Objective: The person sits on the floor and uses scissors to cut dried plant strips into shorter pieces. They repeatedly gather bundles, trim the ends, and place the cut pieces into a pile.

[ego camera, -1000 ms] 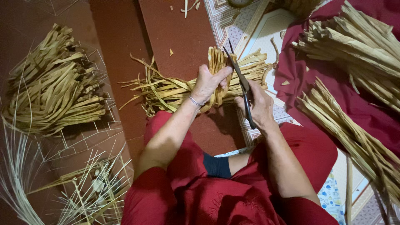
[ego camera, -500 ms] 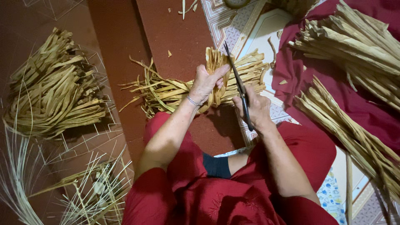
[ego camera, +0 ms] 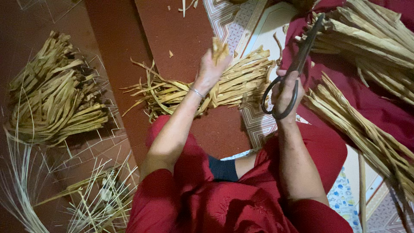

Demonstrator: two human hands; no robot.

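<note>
My left hand [ego camera: 210, 70] is raised over the floor, closed on a short bunch of dry leaf strips [ego camera: 219, 47] that stick up from its fingers. Under it lies a loose pile of cut leaf strips [ego camera: 241, 84] on the reddish floor. My right hand [ego camera: 285, 92] grips the loops of large dark scissors [ego camera: 297, 64], blades pointing up and to the right, away from the strips. Both forearms reach out over my red-clothed lap [ego camera: 241, 203].
A heap of folded leaf strips [ego camera: 56, 95] lies at the left. Thin pale ribs [ego camera: 86, 198] are scattered at the lower left. Long bundles of dry leaves [ego camera: 366, 125] rest on a red cloth [ego camera: 375, 99] at the right, over a patterned mat [ego camera: 235, 26].
The scissors have swung away to the right, off the strips. My left hand has lifted its bunch and moved apart from my right hand.
</note>
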